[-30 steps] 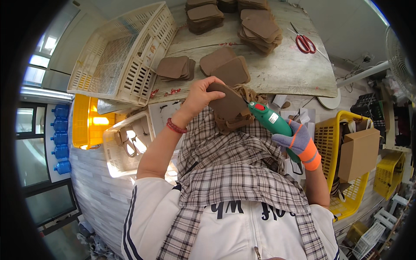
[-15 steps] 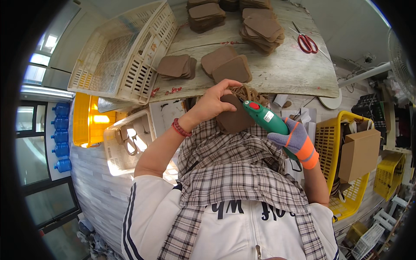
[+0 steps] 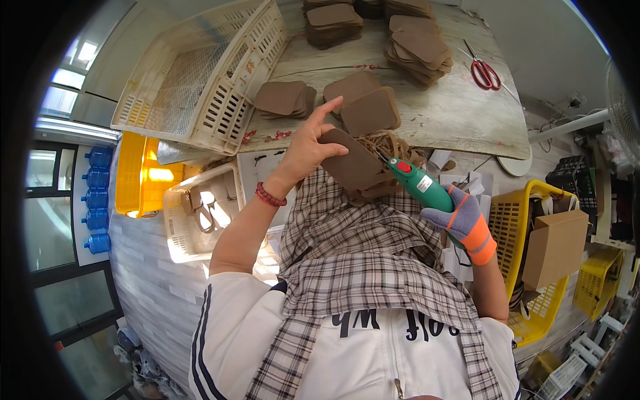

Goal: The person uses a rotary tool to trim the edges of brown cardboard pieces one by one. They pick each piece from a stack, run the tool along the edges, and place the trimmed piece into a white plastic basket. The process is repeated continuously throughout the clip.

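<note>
A dark brown rounded pad [image 3: 352, 162] lies between the thumb and fingers of my left hand [image 3: 305, 148], above my lap at the table's near edge. The index finger of that hand points up, off the pad. My right hand [image 3: 467, 225], in a grey and orange glove, is wrapped round green electric scissors [image 3: 425, 189] with a red button. Their tip is beside the pad's right edge, close to a tangle of brown trimmings [image 3: 398, 148]. Just beyond, two brown pad stacks [image 3: 371, 111] overlap on the table, with a smaller pad stack [image 3: 283, 98] to their left.
More pad stacks [image 3: 419, 48] stand farther back on the worn wooden table [image 3: 460, 120]. Red-handled scissors [image 3: 485, 75] lie at its right. A white crate [image 3: 230, 80] sits on the left. Below are a white basket [image 3: 175, 227] and a yellow basket [image 3: 543, 320] holding a carton [image 3: 557, 247].
My left hand has moved a little left, its index finger lifting away, and the pad now tilts out to the left. The electric scissors have shifted slightly right and down.
</note>
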A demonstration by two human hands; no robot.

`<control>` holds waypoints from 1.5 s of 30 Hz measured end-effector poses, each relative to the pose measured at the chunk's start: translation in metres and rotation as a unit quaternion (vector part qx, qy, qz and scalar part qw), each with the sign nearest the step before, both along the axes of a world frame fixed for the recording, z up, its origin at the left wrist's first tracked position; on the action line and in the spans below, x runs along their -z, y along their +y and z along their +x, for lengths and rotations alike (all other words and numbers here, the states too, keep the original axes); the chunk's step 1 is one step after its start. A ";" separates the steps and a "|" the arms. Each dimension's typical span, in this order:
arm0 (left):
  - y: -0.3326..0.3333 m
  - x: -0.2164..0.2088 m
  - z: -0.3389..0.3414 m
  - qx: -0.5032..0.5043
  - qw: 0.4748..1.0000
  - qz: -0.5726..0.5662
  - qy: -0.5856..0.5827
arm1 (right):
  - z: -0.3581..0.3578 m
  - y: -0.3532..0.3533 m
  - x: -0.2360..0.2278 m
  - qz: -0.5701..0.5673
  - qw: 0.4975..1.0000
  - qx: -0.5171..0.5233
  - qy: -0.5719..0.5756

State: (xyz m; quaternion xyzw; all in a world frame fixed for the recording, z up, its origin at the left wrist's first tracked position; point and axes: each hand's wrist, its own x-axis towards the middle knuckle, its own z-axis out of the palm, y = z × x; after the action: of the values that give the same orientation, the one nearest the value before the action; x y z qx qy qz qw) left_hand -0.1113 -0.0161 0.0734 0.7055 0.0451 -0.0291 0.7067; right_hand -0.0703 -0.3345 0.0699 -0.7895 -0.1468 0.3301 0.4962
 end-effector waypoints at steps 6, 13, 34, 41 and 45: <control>0.055 0.002 0.010 -0.154 0.983 0.028 -0.092 | -0.008 0.002 -0.004 0.032 0.996 0.059 0.053; 0.150 0.036 0.048 -0.331 0.840 0.421 -0.089 | -0.008 -0.011 0.022 0.010 0.996 0.090 0.012; -0.046 0.042 0.040 -0.111 0.942 0.297 -0.108 | -0.017 -0.020 0.046 0.020 0.988 0.148 -0.026; -0.072 0.027 0.057 -0.230 0.901 -0.347 -0.122 | -0.007 -0.009 0.031 0.076 0.979 0.187 -0.021; -0.089 0.021 0.071 -0.215 0.825 -0.510 -0.112 | -0.005 0.004 0.011 0.129 0.970 0.204 0.007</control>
State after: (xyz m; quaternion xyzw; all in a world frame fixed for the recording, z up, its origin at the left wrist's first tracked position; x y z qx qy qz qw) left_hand -0.0403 -0.1052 0.0523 0.2152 0.0948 0.1835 0.9545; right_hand -0.0757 -0.3309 0.0589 -0.7299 -0.0206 0.2056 0.6516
